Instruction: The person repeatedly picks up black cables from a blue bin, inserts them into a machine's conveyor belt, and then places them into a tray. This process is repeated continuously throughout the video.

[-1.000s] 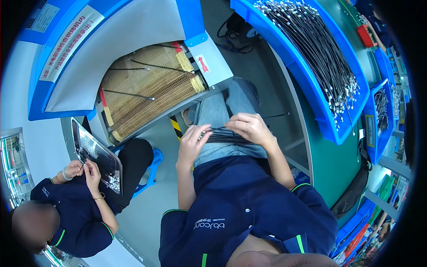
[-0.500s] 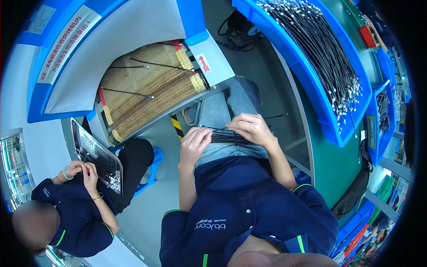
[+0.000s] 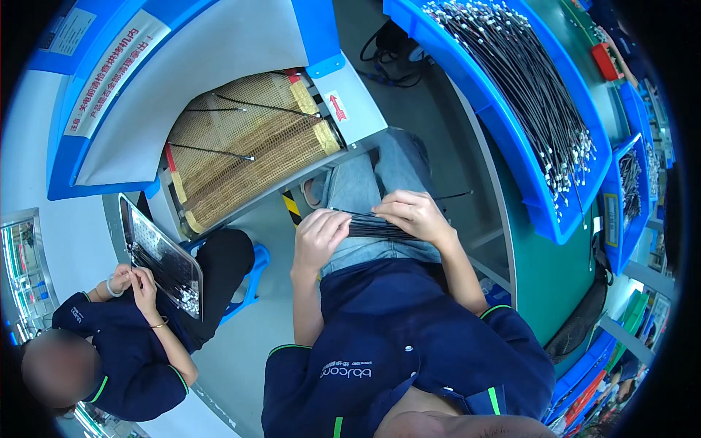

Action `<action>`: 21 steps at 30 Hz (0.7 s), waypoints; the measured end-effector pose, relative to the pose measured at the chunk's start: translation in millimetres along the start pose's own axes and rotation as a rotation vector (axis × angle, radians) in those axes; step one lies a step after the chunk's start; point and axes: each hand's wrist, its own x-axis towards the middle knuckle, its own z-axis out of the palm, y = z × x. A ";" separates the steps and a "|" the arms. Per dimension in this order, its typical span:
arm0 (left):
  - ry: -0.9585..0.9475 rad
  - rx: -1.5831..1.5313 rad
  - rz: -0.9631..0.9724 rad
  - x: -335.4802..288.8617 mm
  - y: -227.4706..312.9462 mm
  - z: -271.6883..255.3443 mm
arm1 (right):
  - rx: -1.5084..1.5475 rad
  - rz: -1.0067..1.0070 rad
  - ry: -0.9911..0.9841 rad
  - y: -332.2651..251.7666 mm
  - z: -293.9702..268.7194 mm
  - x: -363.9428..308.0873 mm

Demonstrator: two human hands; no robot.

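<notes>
A bundle of thin black cables (image 3: 381, 229) lies across my lap, over the blue jeans. My left hand (image 3: 319, 235) is closed in a pinch at the bundle's left end, on a black cable. From the right, my right hand (image 3: 415, 217) pinches the same cable with thumb and forefinger, above the bundle. One cable's tail (image 3: 456, 195) sticks out to the right past my right hand. My fingers hide the exact grip points and the cable ends at the left.
Ahead, a machine's mesh conveyor belt (image 3: 241, 146) carries several black cables. At the right, a large blue bin (image 3: 496, 124) of cables rests on a green table (image 3: 551, 292). At left, a co-worker's hands (image 3: 135, 281) work over a metal tray (image 3: 164, 244) of cables.
My hands have barely moved and keep their pinch on the cable. The co-worker's hands have shifted slightly to the left. The whole view has moved a little.
</notes>
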 end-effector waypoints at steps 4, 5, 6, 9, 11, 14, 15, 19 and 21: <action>0.007 0.032 -0.028 -0.8 -7.0 -3.5 | -0.050 0.049 -0.008 5.4 -10.5 -4.2; 0.011 0.040 -0.047 -2.0 -10.0 -6.1 | -0.065 0.068 -0.007 7.0 -15.5 -5.7; 0.000 0.033 -0.079 -2.7 -12.8 -9.6 | -0.083 0.075 0.004 7.4 -21.4 -6.7; -0.024 0.005 -0.168 -4.2 -17.2 -16.6 | -0.178 0.095 0.056 11.1 -32.0 -9.3; -0.021 -0.025 -0.212 -3.1 -18.3 -17.4 | -0.176 0.074 0.039 11.1 -35.7 -9.3; -0.005 -0.061 -0.245 -7.1 -25.5 -16.4 | -0.161 0.090 0.036 8.1 -36.3 -8.0; 0.042 -0.098 -0.293 -7.4 -26.2 -15.2 | -0.154 0.104 0.039 7.1 -35.6 -7.9; 0.170 -0.321 -0.597 -14.3 -29.8 -2.5 | -0.158 0.154 0.068 5.0 -31.4 -6.7; 0.190 -0.604 -0.805 -33.9 -40.8 19.5 | -0.153 0.180 0.072 -0.1 -29.1 -2.9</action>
